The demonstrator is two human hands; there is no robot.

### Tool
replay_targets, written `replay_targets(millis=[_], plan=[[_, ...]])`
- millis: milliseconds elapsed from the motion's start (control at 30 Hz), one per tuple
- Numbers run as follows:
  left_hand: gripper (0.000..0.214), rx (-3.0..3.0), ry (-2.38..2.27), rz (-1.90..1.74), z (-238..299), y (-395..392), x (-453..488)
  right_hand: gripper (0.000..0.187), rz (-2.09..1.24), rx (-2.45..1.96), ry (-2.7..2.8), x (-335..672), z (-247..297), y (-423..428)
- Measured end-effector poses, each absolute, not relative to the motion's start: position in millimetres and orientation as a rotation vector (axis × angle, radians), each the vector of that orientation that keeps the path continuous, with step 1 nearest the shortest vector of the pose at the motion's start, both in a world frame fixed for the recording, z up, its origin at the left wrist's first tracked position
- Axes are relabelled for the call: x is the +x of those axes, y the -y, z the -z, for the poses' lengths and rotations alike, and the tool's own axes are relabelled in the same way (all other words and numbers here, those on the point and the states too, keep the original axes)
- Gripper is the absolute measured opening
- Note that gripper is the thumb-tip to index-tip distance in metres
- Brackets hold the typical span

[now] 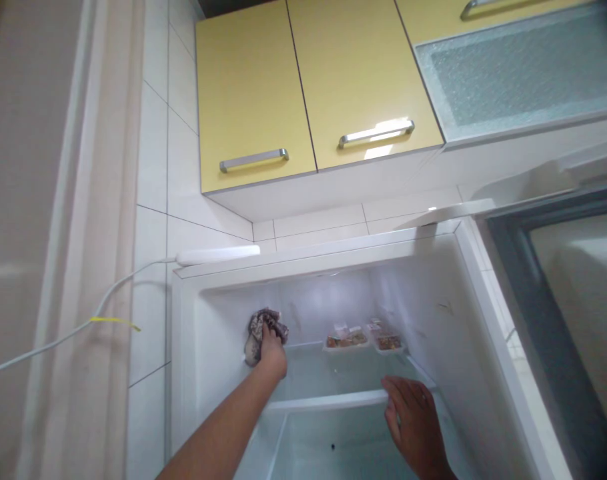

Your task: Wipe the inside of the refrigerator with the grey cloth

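Observation:
I look into an open white fridge (463, 267). My left hand (272, 350) reaches deep inside and is closed on a crumpled patterned cloth (258, 328), which is pressed against the back wall at the left. My right hand (413, 420) lies flat with fingers stretched out on the front edge of the glass shelf (328, 401), holding nothing. At the back of that shelf sit two clear food packs (346, 340) (387, 341) side by side.
Yellow wall cupboards (313, 87) with metal handles hang above the fridge. The open fridge door (558, 280) stands at the right. A white cable (108, 300) runs along the tiled wall at the left, beside a pale curtain (48, 233).

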State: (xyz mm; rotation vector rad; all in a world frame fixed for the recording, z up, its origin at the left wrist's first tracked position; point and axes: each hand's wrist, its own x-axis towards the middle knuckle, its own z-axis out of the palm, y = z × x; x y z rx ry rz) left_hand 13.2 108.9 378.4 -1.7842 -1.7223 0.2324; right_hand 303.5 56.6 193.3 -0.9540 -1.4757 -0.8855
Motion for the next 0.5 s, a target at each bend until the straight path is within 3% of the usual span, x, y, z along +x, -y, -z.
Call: replay_targets(millis=[167,333,500], plan=[[0.068,-1.801,1.725,-0.141,-371.5,-156.0,16.9,0.038,0.971,-0.923,1.471,309.9,-186.6,-69.3],[0.048,-1.84,1.647,-0.084,-364.3,-177.7,9.4,0.039,1.016,-0.896,1.482,314.1,-181.6,-75.7],[0.044,-1.907,1.6,-0.027,-361.0,-180.7,7.1,0.038,0.951,-0.938,1.489,311.8,-183.4,-69.4]])
